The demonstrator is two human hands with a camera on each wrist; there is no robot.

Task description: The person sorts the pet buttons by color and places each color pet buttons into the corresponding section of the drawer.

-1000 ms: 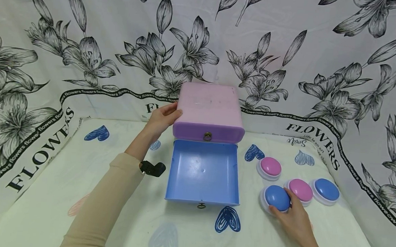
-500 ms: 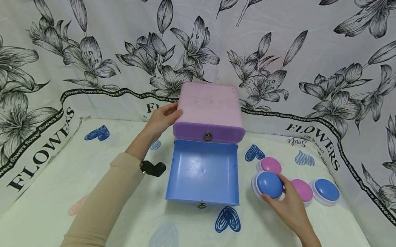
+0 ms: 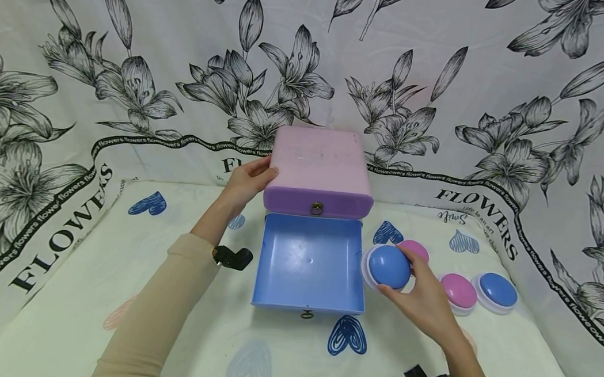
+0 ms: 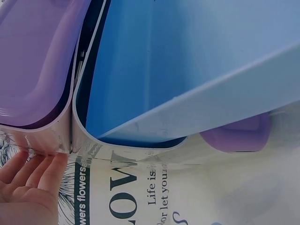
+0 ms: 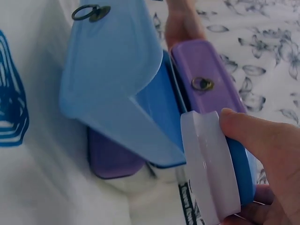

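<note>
My right hand (image 3: pixel 425 302) pinches a round push button with a blue dome and white base (image 3: pixel 389 267), thumb on the near side, fingers on the far side. The button is tilted, right beside the right wall of a pulled-out blue drawer (image 3: pixel 309 270). That drawer belongs to a small pink and purple drawer chest (image 3: pixel 321 161); nothing lies in it. In the right wrist view, the white base (image 5: pixel 208 159) faces the drawer. My left hand (image 3: pixel 247 180) rests against the chest's left side, its fingers (image 4: pixel 49 173) fairly straight along the wall.
A pink-domed button (image 3: pixel 416 251) sits partly hidden behind the held one. Farther right stand another pink button (image 3: pixel 458 291) and a blue one (image 3: pixel 498 290). A purple lower drawer (image 5: pixel 115 154) juts out under the blue one. Flower-printed cloth (image 3: pixel 309 68) rises behind.
My right hand has lifted the blue button and carried it left, toward the blue drawer, now overlapping the nearer pink button. The left hand and chest have stayed put.
</note>
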